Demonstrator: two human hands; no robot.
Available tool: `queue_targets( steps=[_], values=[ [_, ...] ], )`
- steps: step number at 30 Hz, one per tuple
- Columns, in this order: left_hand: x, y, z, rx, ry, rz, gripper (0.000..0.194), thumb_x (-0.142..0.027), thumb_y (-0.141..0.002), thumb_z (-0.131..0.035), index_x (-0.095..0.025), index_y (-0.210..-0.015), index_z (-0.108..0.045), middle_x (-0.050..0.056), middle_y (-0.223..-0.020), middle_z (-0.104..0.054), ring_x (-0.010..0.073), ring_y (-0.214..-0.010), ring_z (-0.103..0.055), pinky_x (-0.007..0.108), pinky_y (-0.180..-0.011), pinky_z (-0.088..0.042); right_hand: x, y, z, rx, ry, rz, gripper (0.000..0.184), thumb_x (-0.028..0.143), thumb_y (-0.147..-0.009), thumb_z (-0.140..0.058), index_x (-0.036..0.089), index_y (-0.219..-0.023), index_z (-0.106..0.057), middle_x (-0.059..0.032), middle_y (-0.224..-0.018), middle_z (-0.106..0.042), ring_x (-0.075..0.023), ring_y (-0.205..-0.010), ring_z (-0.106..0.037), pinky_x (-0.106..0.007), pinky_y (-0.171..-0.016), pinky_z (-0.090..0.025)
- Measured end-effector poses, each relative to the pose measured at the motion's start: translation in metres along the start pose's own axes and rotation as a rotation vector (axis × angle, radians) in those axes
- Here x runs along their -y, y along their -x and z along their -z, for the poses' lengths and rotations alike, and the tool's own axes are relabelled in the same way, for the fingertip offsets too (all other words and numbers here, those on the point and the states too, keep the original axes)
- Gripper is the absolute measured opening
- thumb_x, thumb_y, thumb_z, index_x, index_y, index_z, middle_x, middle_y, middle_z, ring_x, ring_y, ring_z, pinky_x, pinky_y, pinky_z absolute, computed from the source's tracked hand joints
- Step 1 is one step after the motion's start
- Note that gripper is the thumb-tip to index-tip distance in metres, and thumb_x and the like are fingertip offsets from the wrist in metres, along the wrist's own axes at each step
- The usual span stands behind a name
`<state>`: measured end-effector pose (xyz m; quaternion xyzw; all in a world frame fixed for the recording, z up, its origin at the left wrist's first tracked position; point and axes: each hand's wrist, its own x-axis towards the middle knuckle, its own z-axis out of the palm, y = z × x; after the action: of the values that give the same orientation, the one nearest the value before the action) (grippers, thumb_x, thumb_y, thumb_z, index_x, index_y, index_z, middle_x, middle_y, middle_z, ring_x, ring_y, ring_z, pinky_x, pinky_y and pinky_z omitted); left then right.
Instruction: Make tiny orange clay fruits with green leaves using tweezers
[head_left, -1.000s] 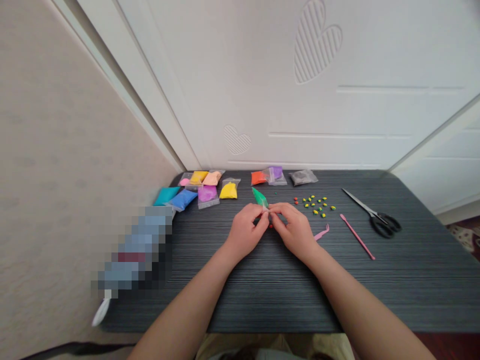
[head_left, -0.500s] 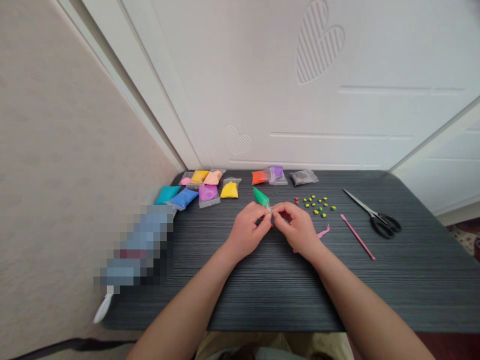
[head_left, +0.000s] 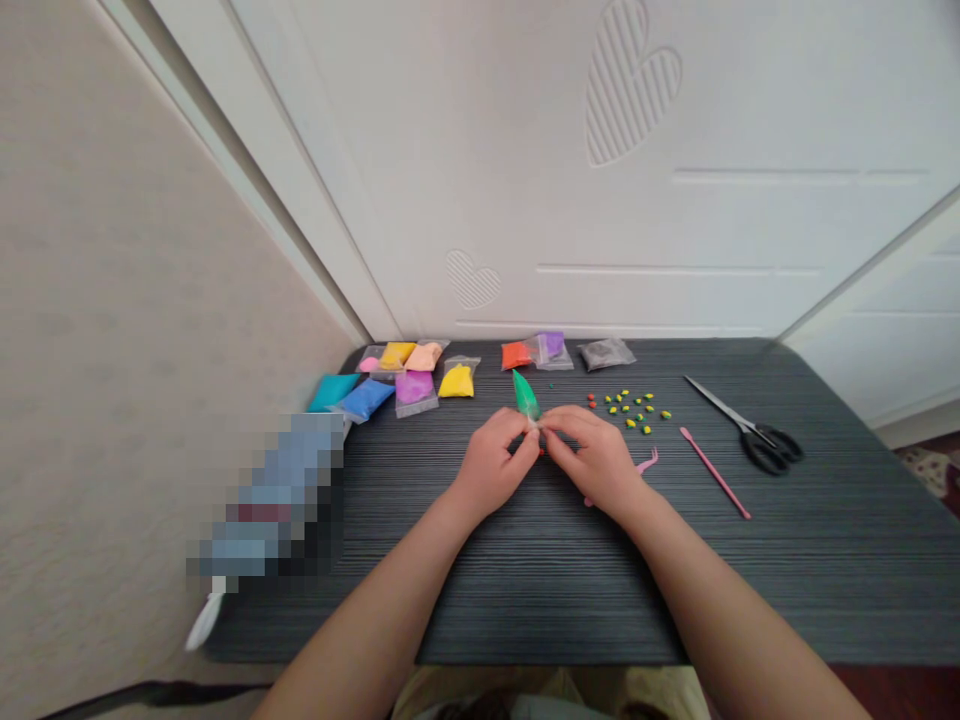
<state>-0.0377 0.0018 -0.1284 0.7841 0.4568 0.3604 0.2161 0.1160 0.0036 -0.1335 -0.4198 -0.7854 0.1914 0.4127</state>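
Note:
Between my two hands is a small clear bag of green clay (head_left: 526,393), its green end pointing away from me. My left hand (head_left: 495,455) pinches the near, clear end from the left. From the right, my right hand (head_left: 592,455) pinches the same end, fingertips almost touching the left ones. Under the right hand lies a pink forked tool (head_left: 646,463), partly hidden. A bit of red (head_left: 541,452) shows on the table between the hands. Several small yellow-and-green pieces (head_left: 630,408) lie beyond my right hand, with red bits (head_left: 592,401) beside them.
Black-handled scissors (head_left: 765,440) and a pink stick tool (head_left: 716,473) lie at the right of the dark table (head_left: 555,590). Bags of clay line the back: yellow (head_left: 457,380), blue (head_left: 366,398), orange (head_left: 516,354), grey (head_left: 606,353). A blurred-out package (head_left: 270,500) rests at the left edge.
The green bag has turned slightly more upright, its far end swinging right. Both hands stay pinched at its near end, nearly in place.

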Motion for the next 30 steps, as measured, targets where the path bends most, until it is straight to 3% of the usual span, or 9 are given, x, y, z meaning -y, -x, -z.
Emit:
queue_targets(
  steps=[8,30],
  values=[
    [0.006,-0.001,-0.006,-0.022,-0.101,0.069,0.017,-0.026,-0.082,-0.042,-0.017,-0.077,-0.056,0.002,-0.076,-0.059,0.0145,-0.075,-0.053,0.027,-0.07,-0.041,-0.002,0.001,-0.008,-0.027,0.097,-0.016,0.02,0.016,-0.079,-0.044,0.021,-0.089,-0.061,-0.0052,-0.092,-0.063,-0.0174,-0.092,-0.054,-0.034,-0.085,-0.042],
    [0.002,0.0,-0.003,0.1,-0.114,-0.043,0.02,-0.02,-0.085,-0.035,-0.019,-0.079,-0.055,0.003,-0.077,-0.056,0.0154,-0.076,-0.05,0.029,-0.072,-0.041,0.003,-0.001,0.0,0.007,0.289,0.013,0.011,0.018,-0.078,-0.048,0.022,-0.078,-0.058,-0.0008,-0.081,-0.065,-0.0157,-0.08,-0.056,-0.035,-0.083,-0.032]
  ],
)
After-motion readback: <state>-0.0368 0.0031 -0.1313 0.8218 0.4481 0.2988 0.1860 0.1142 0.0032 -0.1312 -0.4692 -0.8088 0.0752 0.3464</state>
